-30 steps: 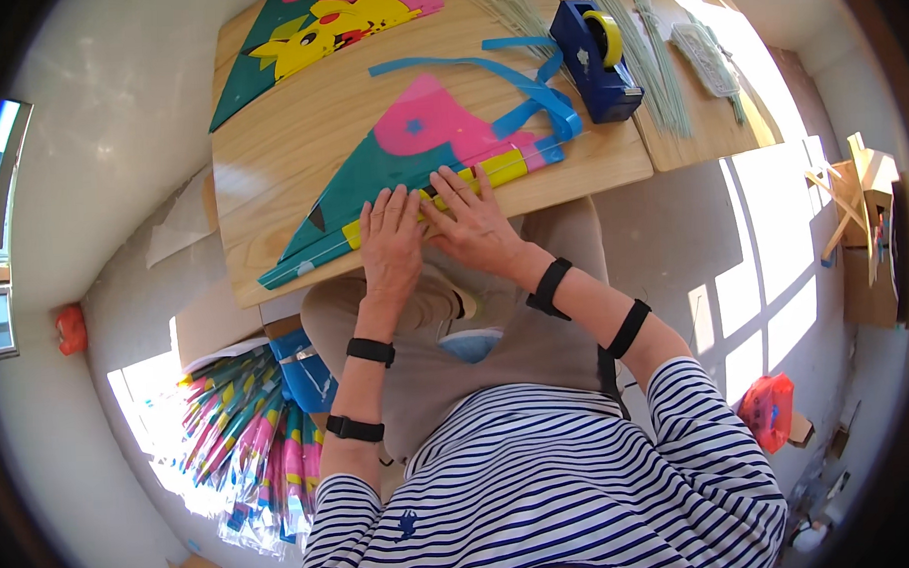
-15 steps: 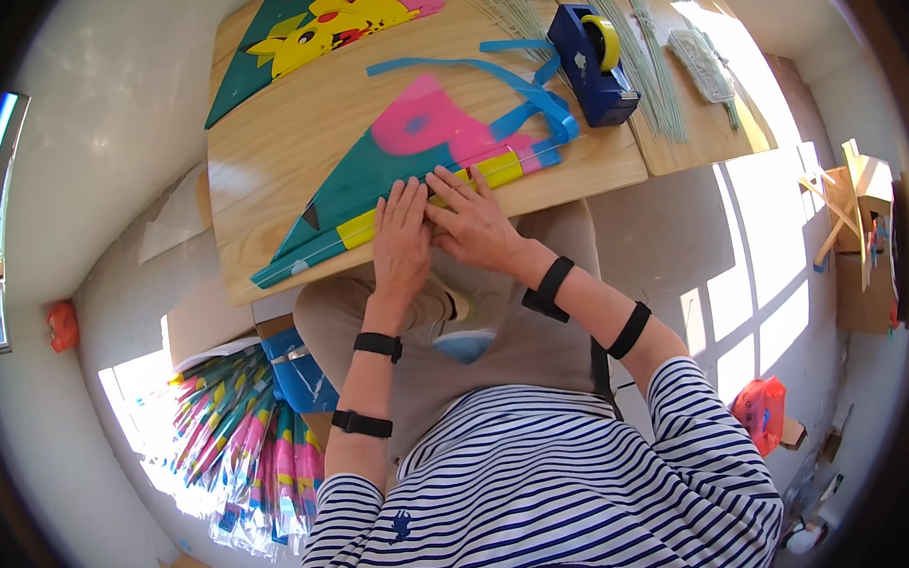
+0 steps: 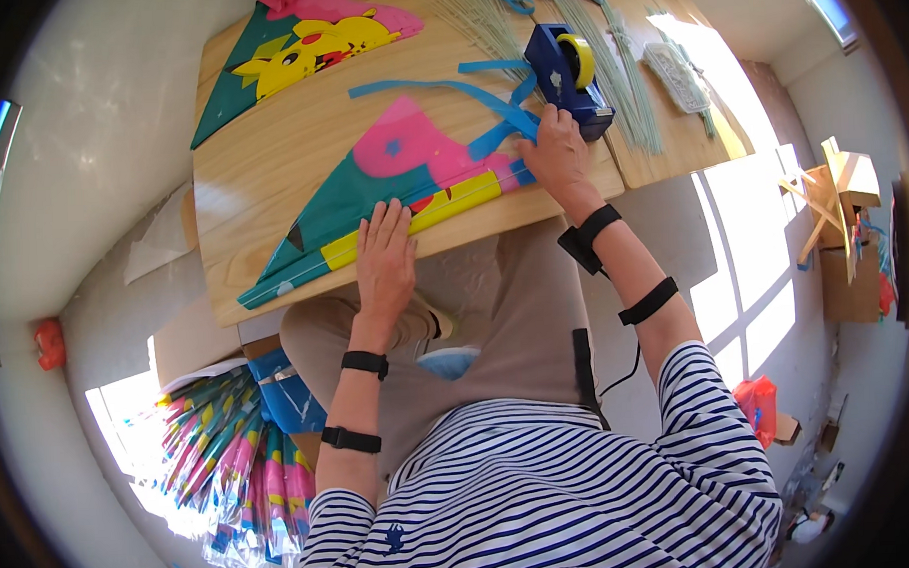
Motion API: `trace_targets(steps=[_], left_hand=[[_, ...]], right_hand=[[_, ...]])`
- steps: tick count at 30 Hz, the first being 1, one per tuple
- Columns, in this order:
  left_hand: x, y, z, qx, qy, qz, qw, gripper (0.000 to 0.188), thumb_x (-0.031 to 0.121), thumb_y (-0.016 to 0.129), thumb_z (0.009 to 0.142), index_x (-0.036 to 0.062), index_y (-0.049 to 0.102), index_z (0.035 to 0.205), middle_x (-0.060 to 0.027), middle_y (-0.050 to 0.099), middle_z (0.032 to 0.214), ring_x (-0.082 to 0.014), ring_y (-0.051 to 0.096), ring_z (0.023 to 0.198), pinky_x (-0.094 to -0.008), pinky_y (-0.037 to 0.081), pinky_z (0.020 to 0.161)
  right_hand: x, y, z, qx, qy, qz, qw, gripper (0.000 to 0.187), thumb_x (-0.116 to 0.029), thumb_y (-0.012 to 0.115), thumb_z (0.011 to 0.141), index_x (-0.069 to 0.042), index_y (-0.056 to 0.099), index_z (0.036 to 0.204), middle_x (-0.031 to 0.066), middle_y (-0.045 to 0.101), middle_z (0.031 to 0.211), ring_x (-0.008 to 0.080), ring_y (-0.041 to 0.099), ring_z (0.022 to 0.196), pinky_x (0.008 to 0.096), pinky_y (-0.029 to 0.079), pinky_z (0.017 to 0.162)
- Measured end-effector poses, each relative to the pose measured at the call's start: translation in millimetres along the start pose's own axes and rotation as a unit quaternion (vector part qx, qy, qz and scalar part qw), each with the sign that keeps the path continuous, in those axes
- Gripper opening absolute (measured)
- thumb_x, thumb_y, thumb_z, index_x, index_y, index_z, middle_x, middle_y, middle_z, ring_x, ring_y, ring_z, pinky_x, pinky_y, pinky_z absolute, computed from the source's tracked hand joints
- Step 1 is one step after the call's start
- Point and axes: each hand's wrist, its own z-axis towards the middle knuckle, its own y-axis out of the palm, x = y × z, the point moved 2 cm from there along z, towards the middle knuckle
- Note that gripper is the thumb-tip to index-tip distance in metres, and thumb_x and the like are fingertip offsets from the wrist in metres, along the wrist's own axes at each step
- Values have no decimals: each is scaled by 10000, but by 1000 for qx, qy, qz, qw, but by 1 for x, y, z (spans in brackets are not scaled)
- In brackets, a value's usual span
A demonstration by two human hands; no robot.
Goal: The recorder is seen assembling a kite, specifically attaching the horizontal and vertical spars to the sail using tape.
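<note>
A folded kite (image 3: 334, 210) of thin printed film, green, pink and yellow, lies slanting along the front edge of the table. A thin pale line runs lengthwise along its near folded edge. My left hand (image 3: 384, 271) rests flat on that yellow edge, fingers stretched out. At the kite's right end, my right hand (image 3: 560, 160) is over the blue ribbon (image 3: 493, 139), close against the blue tape dispenser (image 3: 557, 75). Its thumb stands apart from its bent fingers, and part of the ribbon is hidden under it. The dispenser carries a yellow-cored roll.
Another printed kite (image 3: 311, 59) lies at the far left of the table. Thin pale rods (image 3: 613, 83) and a clear plastic tray (image 3: 676, 81) of small pieces lie far right. Many folded kites (image 3: 225, 447) are heaped on the floor at left. A red bag (image 3: 754, 406) sits at lower right.
My right hand has left the kite's folded edge and moved right to the ribbon and dispenser. My left hand stays on the kite. The view has shifted slightly.
</note>
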Motion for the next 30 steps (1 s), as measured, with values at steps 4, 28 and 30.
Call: trace_targets(steps=[4,28,30], left_hand=[[-1,0,1,4,6,-7,1000,514,119,622,969,47,549,1473,-116,496,1572,-295,399,1502,-490,265,1249],[0,0,0,12,3,-6,1000,496,131,610,985,48,552,1471,-107,494,1573,-286,393,1503,-484,269,1253],[1,0,1,14,7,-8,1000,496,130,610,985,46,552,1470,-108,493,1574,-285,392,1504,-484,269,1253]], right_hand=[[4,21,20,-57,23,-59,996,282,-177,771,803,-18,659,1008,170,684,1090,388,682,1064,461,569,848],[103,-146,159,-85,83,456,882,272,-2,760,854,-5,637,1096,57,624,921,138,596,770,371,547,756],[123,-137,173,-94,121,468,871,317,45,725,863,17,631,1165,43,602,911,127,579,759,346,553,756]])
